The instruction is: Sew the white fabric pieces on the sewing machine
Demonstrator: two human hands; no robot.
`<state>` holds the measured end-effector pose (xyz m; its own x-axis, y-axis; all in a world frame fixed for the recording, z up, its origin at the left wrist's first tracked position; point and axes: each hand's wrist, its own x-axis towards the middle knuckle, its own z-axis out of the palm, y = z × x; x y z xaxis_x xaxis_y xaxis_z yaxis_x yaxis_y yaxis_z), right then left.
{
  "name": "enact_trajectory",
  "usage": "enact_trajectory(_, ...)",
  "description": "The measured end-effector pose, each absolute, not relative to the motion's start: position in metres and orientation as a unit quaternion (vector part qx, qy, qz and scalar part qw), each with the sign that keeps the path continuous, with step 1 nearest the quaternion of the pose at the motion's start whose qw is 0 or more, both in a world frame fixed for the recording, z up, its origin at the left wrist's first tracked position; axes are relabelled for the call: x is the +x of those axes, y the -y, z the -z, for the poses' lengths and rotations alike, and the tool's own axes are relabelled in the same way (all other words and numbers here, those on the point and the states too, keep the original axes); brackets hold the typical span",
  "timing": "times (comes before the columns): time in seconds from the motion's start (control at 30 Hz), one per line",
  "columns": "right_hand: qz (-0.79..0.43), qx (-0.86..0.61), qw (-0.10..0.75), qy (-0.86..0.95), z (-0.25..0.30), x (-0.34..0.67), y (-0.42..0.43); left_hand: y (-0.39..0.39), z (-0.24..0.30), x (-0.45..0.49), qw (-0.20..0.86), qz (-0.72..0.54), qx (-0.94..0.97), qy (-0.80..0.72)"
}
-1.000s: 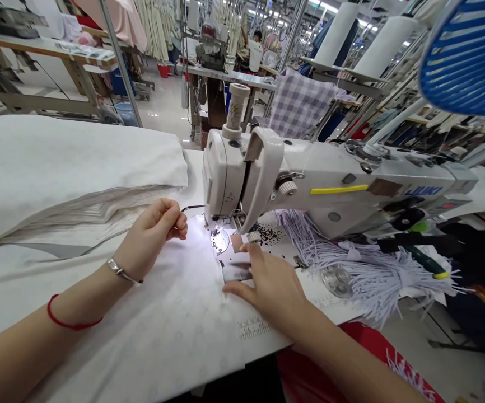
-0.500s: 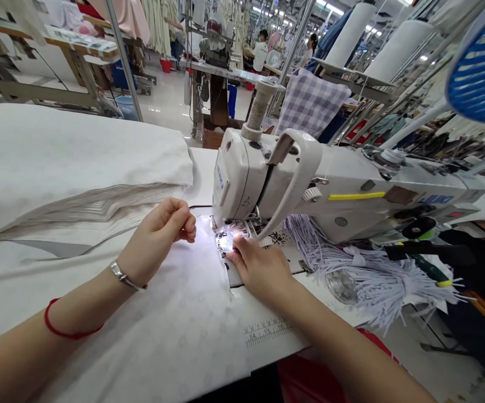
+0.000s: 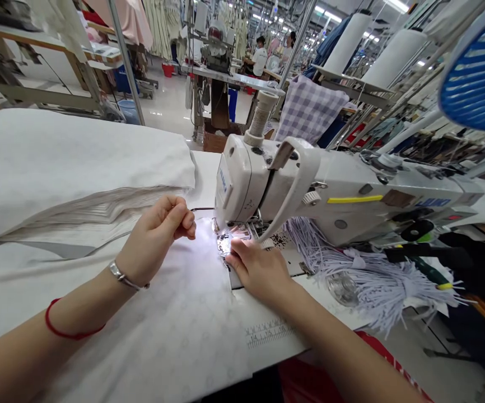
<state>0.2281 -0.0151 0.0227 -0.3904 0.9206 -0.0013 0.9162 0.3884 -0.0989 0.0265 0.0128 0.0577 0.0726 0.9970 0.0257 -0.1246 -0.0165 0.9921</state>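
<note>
A white sewing machine [image 3: 330, 184] stands in front of me, its lamp lighting the needle area. White fabric [image 3: 183, 324] lies on the table, with its right edge by the presser foot [image 3: 224, 244]. My left hand [image 3: 158, 232] is closed over the fabric, left of the needle area, thumb pressed to curled fingers; whatever is between them is hidden. Right beside the presser foot is my right hand [image 3: 261, 268], its thumb and forefinger pinched together at the fabric's edge. I cannot make out what those fingertips hold.
Stacked white fabric [image 3: 83, 168] covers the left of the table. A bundle of pale strips [image 3: 377, 285] lies under the machine arm at the right, near a clear round dish [image 3: 342, 288]. Thread cones [image 3: 347, 47] and a blue slatted cover [image 3: 477, 73] stand above.
The view has shifted slightly. Both hands keep nearly the same places and the same closed grips; the fabric shows no clear movement.
</note>
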Motion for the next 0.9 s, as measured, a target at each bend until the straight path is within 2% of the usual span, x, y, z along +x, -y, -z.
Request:
enact_trajectory(0.07,-0.076,-0.54,0.049,0.837,-0.024,0.242,0.014,-0.019,-0.061,0.018,0.517,-0.54,0.479,-0.461)
enact_trajectory(0.13,-0.045,-0.554,0.067,0.829,-0.025,0.258,0.013,-0.025,-0.062,0.004,0.447,-0.51,0.528,-0.512)
enact_trajectory(0.23,0.077,-0.585,0.097,0.801,-0.024,0.269,0.015,-0.028,-0.055,-0.017,0.224,-0.357,0.717,-0.555)
enact_trajectory(0.27,0.093,-0.585,0.114,0.798,-0.023,0.266,0.017,-0.026,-0.05,-0.02,0.154,-0.303,0.77,-0.54)
enact_trajectory(0.33,0.062,-0.578,0.149,0.8,-0.023,0.252,0.021,-0.017,-0.039,-0.019,0.093,-0.242,0.832,-0.49)
enact_trajectory(0.43,-0.031,-0.59,0.161,0.79,-0.021,0.222,0.022,0.0,-0.023,-0.002,0.093,-0.199,0.881,-0.42)
enact_trajectory(0.53,-0.072,-0.623,0.149,0.765,-0.016,0.203,0.017,0.011,-0.012,0.012,0.076,-0.178,0.911,-0.364)
enact_trajectory(0.67,-0.064,-0.626,0.163,0.76,-0.008,0.201,0.015,0.011,-0.005,0.011,0.05,-0.152,0.933,-0.322)
enact_trajectory(0.9,-0.059,-0.651,0.147,0.742,-0.005,0.202,0.017,0.012,0.004,0.004,0.068,-0.15,0.933,-0.321)
